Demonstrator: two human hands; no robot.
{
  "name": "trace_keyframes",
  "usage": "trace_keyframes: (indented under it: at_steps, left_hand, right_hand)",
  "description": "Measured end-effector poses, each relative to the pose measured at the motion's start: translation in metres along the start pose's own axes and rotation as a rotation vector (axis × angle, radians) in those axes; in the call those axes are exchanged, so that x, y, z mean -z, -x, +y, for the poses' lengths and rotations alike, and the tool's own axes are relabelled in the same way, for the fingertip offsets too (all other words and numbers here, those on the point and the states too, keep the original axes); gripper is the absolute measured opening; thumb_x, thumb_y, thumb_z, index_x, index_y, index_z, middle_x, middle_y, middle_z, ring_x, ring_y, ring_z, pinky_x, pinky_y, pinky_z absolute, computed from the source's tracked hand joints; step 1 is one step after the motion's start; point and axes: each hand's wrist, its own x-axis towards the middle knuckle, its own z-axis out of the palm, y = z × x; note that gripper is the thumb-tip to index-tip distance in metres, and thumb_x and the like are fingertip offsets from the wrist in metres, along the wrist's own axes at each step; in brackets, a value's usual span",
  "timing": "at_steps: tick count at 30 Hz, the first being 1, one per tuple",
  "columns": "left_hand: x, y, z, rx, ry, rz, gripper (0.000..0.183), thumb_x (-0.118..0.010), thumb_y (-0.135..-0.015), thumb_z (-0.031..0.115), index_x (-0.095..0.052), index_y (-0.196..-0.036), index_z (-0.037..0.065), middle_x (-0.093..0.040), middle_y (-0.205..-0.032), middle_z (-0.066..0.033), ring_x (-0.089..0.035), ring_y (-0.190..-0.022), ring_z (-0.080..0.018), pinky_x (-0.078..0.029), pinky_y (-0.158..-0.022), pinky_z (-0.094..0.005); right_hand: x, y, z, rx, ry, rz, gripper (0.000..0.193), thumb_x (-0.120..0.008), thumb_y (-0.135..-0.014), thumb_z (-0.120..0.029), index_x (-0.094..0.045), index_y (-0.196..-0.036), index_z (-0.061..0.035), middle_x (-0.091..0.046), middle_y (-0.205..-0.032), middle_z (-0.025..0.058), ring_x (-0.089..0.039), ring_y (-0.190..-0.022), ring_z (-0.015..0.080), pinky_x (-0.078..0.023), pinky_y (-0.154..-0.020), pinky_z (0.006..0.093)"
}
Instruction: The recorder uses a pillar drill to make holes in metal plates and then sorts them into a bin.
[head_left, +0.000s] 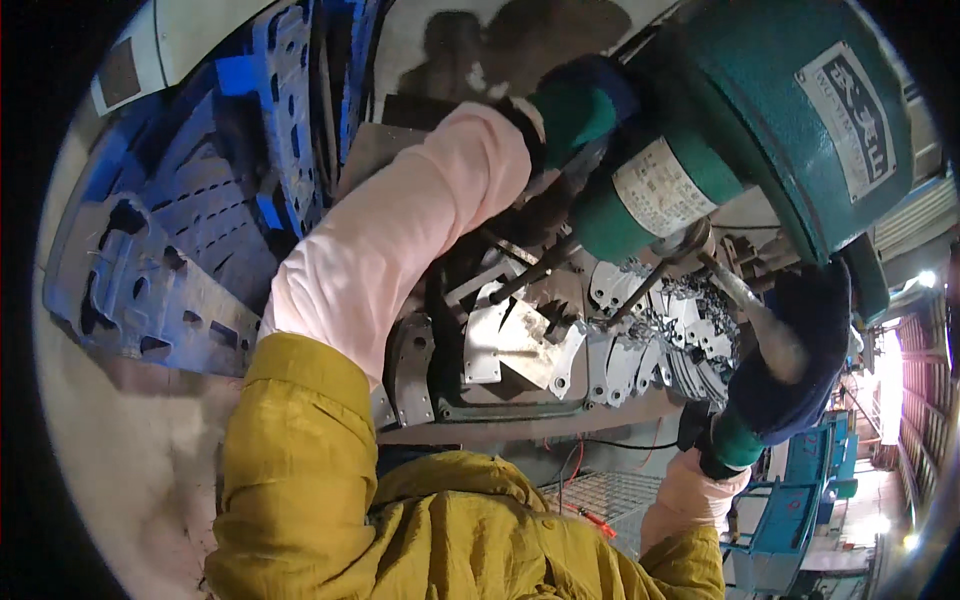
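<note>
Above silvery plates [624, 368]: green, pale-labelled drill press [750, 110].

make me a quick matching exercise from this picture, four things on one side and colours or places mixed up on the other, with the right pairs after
Column one
1. machine head
2. jacket
3. oversleeves
4. right hand

Column two
A. mustard yellow
B. at the end of the lever
C. dark green
D. pale pink

Right pairs
1-C
2-A
3-D
4-B
</note>
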Motion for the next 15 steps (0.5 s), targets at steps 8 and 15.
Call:
trace_keyframes:
  at_steps: [8,15]
  left_hand:
    - [0.033,-0.015,0.022,-0.032,-0.251,-0.437,0.021,-0.059,-0.085,0.021,-0.073,-0.096,0.010,-0.069,-0.096,-0.0154,-0.066,-0.087,-0.0316,-0.053,-0.076,-0.0411]
    - [0.099,0.056,0.055,-0.090,-0.271,-0.387,0.022,-0.060,-0.086,0.020,-0.072,-0.101,0.009,-0.069,-0.098,-0.0132,-0.066,-0.085,-0.0287,-0.053,-0.076,-0.0397]
  right_hand:
    - [0.007,0.001,0.004,-0.031,-0.206,-0.037,0.053,-0.061,-0.084,0.001,-0.048,-0.136,0.0043,-0.063,-0.117,0.0132,-0.062,-0.104,0.0210,-0.051,-0.090,0.0344]
    - [0.014,0.007,-0.012,-0.325,-0.874,-0.079,0.076,-0.032,-0.099,-0.058,-0.041,-0.143,0.0042,-0.046,-0.144,0.0224,-0.045,-0.133,0.0358,-0.027,-0.116,0.0508]
